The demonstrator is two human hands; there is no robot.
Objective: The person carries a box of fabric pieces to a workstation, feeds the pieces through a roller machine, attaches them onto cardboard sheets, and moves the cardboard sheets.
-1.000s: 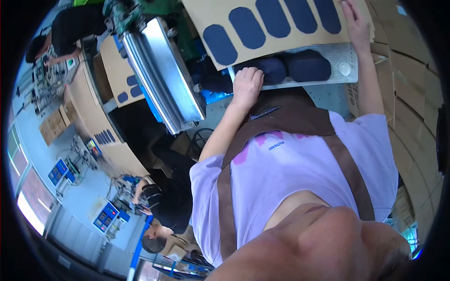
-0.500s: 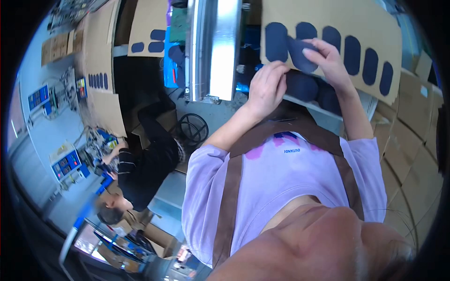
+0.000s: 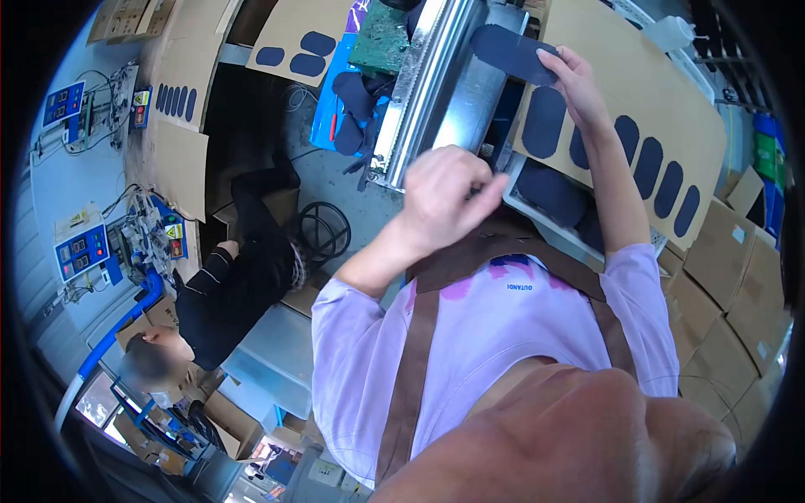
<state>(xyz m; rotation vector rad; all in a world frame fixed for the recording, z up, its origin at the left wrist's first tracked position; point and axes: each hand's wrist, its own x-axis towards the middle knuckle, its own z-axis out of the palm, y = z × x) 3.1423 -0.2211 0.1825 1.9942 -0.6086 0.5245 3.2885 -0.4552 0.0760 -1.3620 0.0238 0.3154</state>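
My right hand [image 3: 574, 80] pinches the right end of a dark oval patch [image 3: 513, 55], whose left part reaches over the steel roller machine [image 3: 449, 96]. My left hand [image 3: 444, 197] is slightly blurred in front of the machine's near end. Its fingers are curled and its thumb points right; whatever lies inside them, if anything, is hidden. A cardboard sheet [image 3: 608, 63] at the upper right carries a row of dark oval patches [image 3: 543, 121]. Below its near edge sits a white tray [image 3: 654, 245] with stacked dark pieces [image 3: 551, 194].
A person in black [image 3: 243, 293] works at a bench on the left, beside blue control boxes [image 3: 81, 247]. A spoked wheel [image 3: 323, 233] stands between us. Cardboard boxes [image 3: 729, 260] are stacked at right. A white bottle [image 3: 671, 33] lies beyond the sheet.
My right hand has lifted the oval patch off the cardboard area and up-left over the machine. My left hand has moved away from it, left and down. The view has turned and shifted.
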